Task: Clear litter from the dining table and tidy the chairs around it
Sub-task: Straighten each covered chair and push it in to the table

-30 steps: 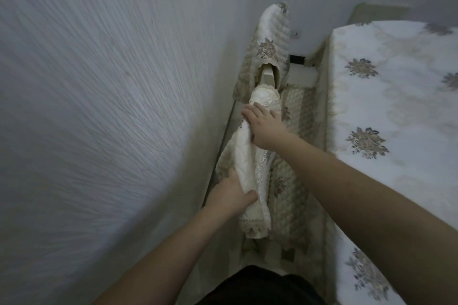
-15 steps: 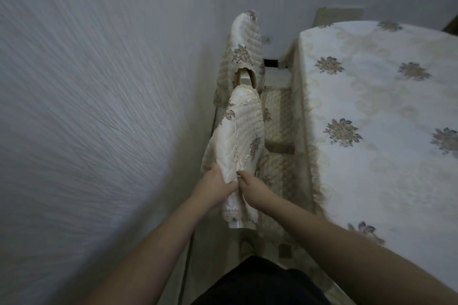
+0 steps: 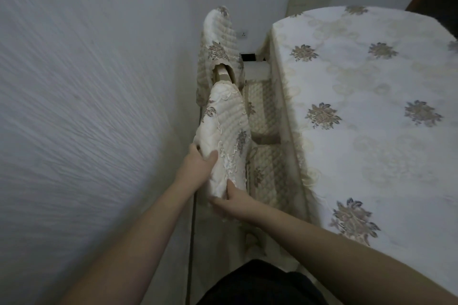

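Chair cover: the quilted cream cover [image 3: 226, 136] is sitting over the back of the near chair, in the narrow gap between the wall and the left edge of the dining table.
Left hand: the left hand [image 3: 198, 164] is gripping the cover on its wall side, with the thumb lying over the front of the fabric and the fingers curled behind it.
Right hand: the right hand [image 3: 233, 202] is holding the lower hem of the cover, the thumb pressing up on the fabric and the fingers folding under it.
Far chair: a second chair [image 3: 219, 49] with the same quilted cover is standing just behind the first one, along the same table edge.
Seats: two quilted seat cushions [image 3: 262, 109] are showing between the chair backs and the table.
Table: the dining table [image 3: 371, 131] is wearing a pale cloth with flower motifs, hanging down over its left edge.
Room: the textured grey-white wall [image 3: 86, 106] is filling the left side, and a small wall socket [image 3: 244, 34] is showing beside the far chair.
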Demonstrator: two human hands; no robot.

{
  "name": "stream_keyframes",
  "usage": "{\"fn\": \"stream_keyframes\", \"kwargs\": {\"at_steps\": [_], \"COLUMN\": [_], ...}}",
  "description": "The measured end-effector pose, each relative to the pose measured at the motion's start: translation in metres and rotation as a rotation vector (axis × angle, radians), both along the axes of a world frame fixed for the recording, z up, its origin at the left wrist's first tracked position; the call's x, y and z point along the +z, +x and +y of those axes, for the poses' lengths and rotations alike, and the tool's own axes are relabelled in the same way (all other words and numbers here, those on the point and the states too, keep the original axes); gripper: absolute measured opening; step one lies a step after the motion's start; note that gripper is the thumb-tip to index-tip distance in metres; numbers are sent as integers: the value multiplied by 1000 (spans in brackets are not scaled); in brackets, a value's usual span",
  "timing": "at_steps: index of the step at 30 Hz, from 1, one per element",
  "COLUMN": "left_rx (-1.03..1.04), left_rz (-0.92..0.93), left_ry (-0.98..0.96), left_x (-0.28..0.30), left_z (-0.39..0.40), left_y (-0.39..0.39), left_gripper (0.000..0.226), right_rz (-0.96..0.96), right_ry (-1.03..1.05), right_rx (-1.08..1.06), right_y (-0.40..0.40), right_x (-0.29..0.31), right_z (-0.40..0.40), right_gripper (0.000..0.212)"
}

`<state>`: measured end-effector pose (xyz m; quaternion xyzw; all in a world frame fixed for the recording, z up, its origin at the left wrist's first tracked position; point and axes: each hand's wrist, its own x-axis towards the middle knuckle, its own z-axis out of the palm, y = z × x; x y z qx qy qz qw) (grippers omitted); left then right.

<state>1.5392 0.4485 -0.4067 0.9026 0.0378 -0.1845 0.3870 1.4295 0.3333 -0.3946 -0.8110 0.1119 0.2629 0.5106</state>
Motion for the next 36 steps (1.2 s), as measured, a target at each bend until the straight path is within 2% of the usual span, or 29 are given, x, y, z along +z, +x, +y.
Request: {"fn": "stream_keyframes", "kwargs": {"at_steps": [3, 6, 8, 11, 14, 17, 21, 31, 34, 36], "left_rx": [29, 26, 59, 54, 67, 97, 113, 100, 78, 57], "left_rz": [-63, -64, -99, -142, -89, -125, -163, -218, -197, -186], "left_ry": [-25, 64, 162, 211, 76, 122, 90, 107, 92, 79], "left_x": [2, -2, -4, 1, 7, 7, 6, 7, 8, 7], "left_z": [-7, -18, -26, -36, -50, -56, -58, -58, -54, -49], "left_y": [13, 25, 38, 66, 87, 88, 86, 83, 82, 84], "left_gripper": [79, 88, 90, 81, 62, 51, 44, 41, 42, 44], "right_rz": [-64, 89, 139, 158, 174, 168, 181, 143, 133, 130], "right_ry": [-79, -150, -198, -211, -252, -272, -293, -296, -293, -299], "right_rx": [6, 24, 93, 175, 180, 171, 227, 193, 174, 191], "right_y": [3, 20, 32, 42, 41, 41, 44, 48, 46, 46], "right_x": [0, -11, -14, -17, -24, -29, -31, -31, -30, -26], "right_z": [4, 6, -2, -7, -5, -3, -3, 0, 4, 4], "right_gripper": [76, 87, 83, 74, 93, 106, 111, 114, 107, 94]}}
